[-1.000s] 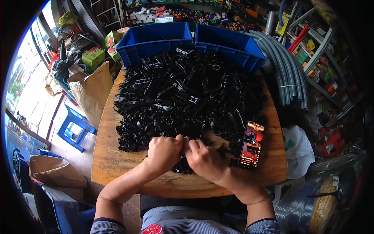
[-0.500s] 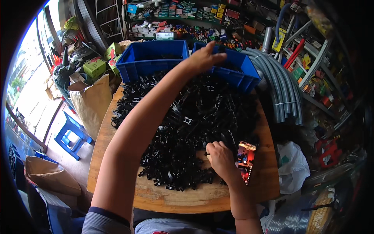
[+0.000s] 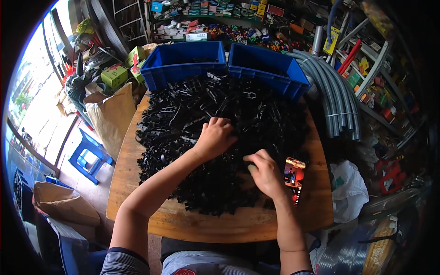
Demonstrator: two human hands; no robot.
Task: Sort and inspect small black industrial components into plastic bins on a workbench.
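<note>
A broad heap of small black plastic clips or brackets (image 3: pixel 192 101) covers most of the wooden table (image 3: pixel 206 229). My left hand (image 3: pixel 214 139) is over the middle of the heap, its curled fingertips down among the black pieces. Whatever it grips is hidden. Closer to me on the right, my right hand (image 3: pixel 265 175) is closed, thumb and index finger bent toward each other. A pale greenish spot shows by its thumb, too small to identify.
Two blue plastic bins, left (image 3: pixel 183 68) and right (image 3: pixel 275 75), stand along the table's far edge. A lit phone (image 3: pixel 294 176) lies beside my right wrist. Grey coiled hose (image 3: pixel 337 101) is at the right, a brown paper sack (image 3: pixel 110 117) and blue stool (image 3: pixel 87 156) at the left.
My left hand has come back from above the right bin to the heap, its spread fingers now curled. My right hand has shifted only slightly. The whole view has tilted a little.
</note>
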